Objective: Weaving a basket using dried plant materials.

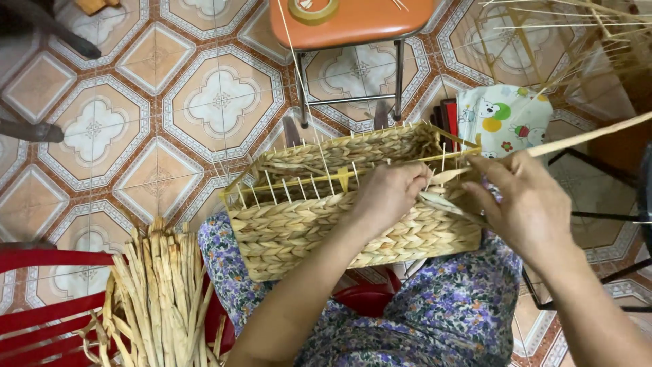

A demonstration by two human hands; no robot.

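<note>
1. Head view: The woven basket [339,217] sits on the person's lap in the middle of the frame.
2. The left hand [387,194] presses closed on the basket's top edge.
3. The right hand [530,204] pinches a long straw strand [584,138].
4. A bundle of dry straw [159,299] lies at the lower left.

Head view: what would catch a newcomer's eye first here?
The rectangular woven straw basket on the lap at centre, its rim bristling with thin upright ribs. Both hands work its right rim: the left hand presses on the weave, the right hand holds a pale flat straw strand running off to the upper right. A bundle of dried straw stalks lies at lower left on a red plastic chair.
</note>
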